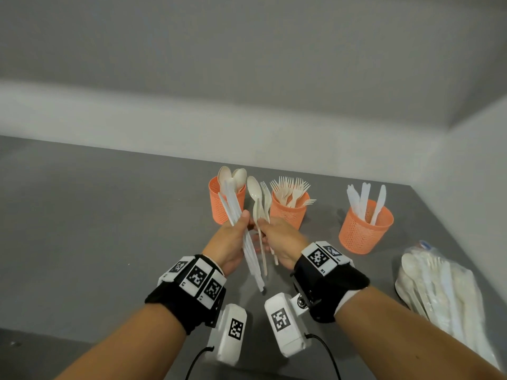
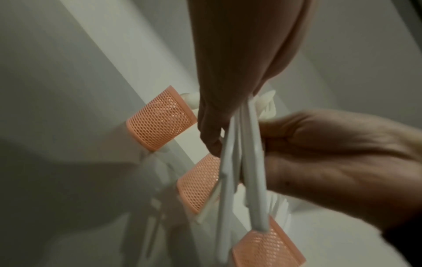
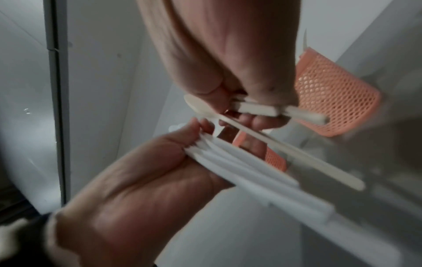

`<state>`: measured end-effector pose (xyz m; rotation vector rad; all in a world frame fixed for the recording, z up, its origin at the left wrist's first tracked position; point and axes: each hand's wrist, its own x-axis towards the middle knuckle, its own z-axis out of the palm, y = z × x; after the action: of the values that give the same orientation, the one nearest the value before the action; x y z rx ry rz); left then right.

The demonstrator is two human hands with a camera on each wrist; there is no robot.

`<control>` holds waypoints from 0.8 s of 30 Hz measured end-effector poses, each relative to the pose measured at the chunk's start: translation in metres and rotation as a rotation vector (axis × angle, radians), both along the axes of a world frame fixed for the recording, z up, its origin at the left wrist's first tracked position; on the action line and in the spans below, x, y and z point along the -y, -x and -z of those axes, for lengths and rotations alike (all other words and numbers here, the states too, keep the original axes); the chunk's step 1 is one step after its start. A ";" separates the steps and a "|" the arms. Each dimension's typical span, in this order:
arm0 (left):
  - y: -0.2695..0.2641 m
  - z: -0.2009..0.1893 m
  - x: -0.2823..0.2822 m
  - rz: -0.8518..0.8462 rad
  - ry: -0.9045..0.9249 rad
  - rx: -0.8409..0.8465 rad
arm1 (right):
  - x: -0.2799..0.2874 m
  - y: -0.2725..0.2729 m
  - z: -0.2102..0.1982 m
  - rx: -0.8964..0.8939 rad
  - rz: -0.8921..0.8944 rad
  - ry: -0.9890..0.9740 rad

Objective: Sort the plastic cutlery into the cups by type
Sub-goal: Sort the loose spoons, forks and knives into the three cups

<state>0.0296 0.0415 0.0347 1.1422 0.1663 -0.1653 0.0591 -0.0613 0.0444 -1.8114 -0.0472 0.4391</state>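
Note:
Three orange mesh cups stand in a row: the left cup (image 1: 219,212) has spoons, the middle cup (image 1: 288,213) forks, the right cup (image 1: 365,234) knives. In front of the left and middle cups my left hand (image 1: 242,222) grips a fanned bundle of white knives (image 1: 251,253), blades up. My right hand (image 1: 264,226), close beside it, pinches a cream spoon (image 1: 253,187) and forks (image 1: 265,192). The right wrist view shows the spoon (image 3: 198,106) under my right thumb and the knife handles (image 3: 246,168) in my left hand (image 3: 148,171). The bundle (image 2: 242,162) hangs below my left hand (image 2: 228,90).
A clear plastic bag (image 1: 444,294) with more white cutlery lies at the table's right edge, near my right forearm. The grey table (image 1: 109,215) meets a pale wall just behind the cups. Its left half is bare.

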 end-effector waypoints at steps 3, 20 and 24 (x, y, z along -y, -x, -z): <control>-0.004 -0.003 0.008 -0.010 0.006 0.002 | 0.000 -0.003 -0.001 0.000 0.033 0.065; -0.027 -0.008 0.016 0.037 -0.190 0.033 | 0.000 0.003 0.003 -0.140 0.025 -0.217; -0.037 -0.008 0.023 -0.061 -0.134 0.022 | 0.013 0.000 0.006 0.154 -0.002 -0.005</control>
<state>0.0665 0.0182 0.0426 1.2704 0.1946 -0.0879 0.0591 -0.0742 0.0382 -1.8380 -0.1565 0.2999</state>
